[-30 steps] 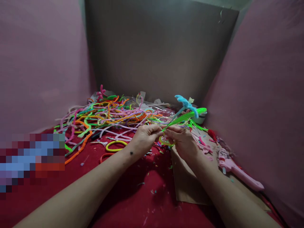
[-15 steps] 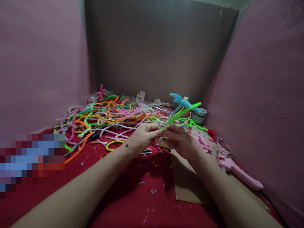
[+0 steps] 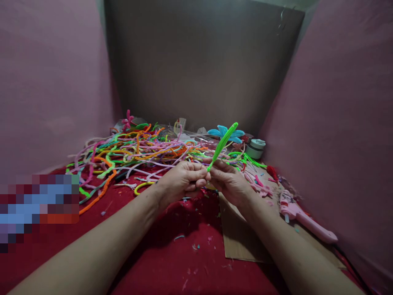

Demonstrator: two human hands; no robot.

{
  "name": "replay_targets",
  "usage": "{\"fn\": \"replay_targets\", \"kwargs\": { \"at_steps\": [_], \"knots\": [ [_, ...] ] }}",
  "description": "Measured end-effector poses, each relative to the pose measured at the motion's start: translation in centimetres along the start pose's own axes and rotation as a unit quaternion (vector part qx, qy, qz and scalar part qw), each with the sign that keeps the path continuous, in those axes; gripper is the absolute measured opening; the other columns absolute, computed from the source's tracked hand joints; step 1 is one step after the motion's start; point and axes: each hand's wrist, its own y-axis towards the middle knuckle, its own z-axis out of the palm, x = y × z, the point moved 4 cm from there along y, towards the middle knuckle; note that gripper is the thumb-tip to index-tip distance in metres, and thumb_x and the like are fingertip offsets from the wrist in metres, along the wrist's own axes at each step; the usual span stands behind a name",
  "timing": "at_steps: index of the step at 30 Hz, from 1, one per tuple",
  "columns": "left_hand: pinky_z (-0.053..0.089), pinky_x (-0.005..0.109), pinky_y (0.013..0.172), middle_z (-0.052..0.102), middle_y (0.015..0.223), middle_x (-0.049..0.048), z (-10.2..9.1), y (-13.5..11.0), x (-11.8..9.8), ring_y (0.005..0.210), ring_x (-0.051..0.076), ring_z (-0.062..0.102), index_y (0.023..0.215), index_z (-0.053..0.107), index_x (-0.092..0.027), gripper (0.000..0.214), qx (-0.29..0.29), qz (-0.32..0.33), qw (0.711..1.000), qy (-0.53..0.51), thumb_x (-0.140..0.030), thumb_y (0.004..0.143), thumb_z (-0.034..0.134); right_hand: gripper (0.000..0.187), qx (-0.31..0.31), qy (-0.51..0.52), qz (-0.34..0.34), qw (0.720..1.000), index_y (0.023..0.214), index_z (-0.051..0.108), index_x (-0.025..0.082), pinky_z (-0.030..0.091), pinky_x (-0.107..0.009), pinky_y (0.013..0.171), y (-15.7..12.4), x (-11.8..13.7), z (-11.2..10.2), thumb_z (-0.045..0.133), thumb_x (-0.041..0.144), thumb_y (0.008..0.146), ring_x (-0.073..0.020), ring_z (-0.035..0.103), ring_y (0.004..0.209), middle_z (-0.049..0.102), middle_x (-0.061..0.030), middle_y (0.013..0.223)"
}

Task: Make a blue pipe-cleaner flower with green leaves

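Note:
My left hand [image 3: 181, 180] and my right hand [image 3: 231, 182] meet at the middle, fingers pinched on the lower end of a bright green pipe-cleaner leaf [image 3: 222, 143]. The leaf slants up and to the right from my fingertips. Behind it lies a blue pipe-cleaner flower [image 3: 223, 132]. A big tangle of coloured pipe cleaners [image 3: 135, 153] spreads over the red cloth [image 3: 172, 262] beyond my left hand.
A pink glue gun [image 3: 302, 217] lies at the right on a brown cardboard sheet [image 3: 238, 241]. A small grey-green tub [image 3: 255, 148] stands in the back right corner. Pink walls close in both sides and a grey board the back. Cut scraps litter the cloth.
The green leaf has swung from pointing low to the right toward more upright, and both hands have shifted slightly left. The blue flower now rests behind instead of beside the leaf.

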Motion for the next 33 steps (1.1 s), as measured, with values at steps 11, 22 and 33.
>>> {"fn": "replay_targets", "kwargs": {
  "at_steps": [11,22,33],
  "knots": [
    [0.032,0.021,0.053,0.049,0.055,-0.0028,0.0,0.0,-1.2,0.051,0.009,0.041,0.067,0.057,-0.016,0.017,-0.205,0.197,0.832,0.476,-0.025,0.08,0.051,0.022,-0.072,-0.175,-0.129,0.974,0.053,0.056,0.018,0.021,-0.025,0.045,-0.2,0.3,-0.3,0.065,0.028,0.07,-0.007,0.031,0.042,0.039,0.0065,0.044],
    [0.026,0.019,0.046,0.04,0.048,-0.0051,0.2,0.0,-1.7,0.045,0.006,0.033,0.054,0.047,-0.015,0.023,-0.165,0.131,0.931,0.298,-0.023,0.075,0.052,0.005,-0.023,-0.121,-0.119,0.985,0.066,0.067,0.019,0.024,-0.024,0.042,-0.1,0.4,0.2,0.065,0.022,0.067,-0.0073,0.036,0.042,0.05,0.0047,0.05],
    [0.019,0.019,0.037,0.039,0.047,-0.0064,0.1,0.1,-0.9,0.036,0.004,0.023,0.065,0.054,-0.014,0.023,-0.11,0.041,0.973,0.199,-0.033,0.078,0.052,0.013,-0.028,-0.163,-0.129,0.978,0.054,0.063,0.018,0.028,-0.024,0.045,-0.2,1.1,0.1,0.067,0.024,0.065,-0.008,0.039,0.044,0.051,0.0031,0.052]
  ]
}}
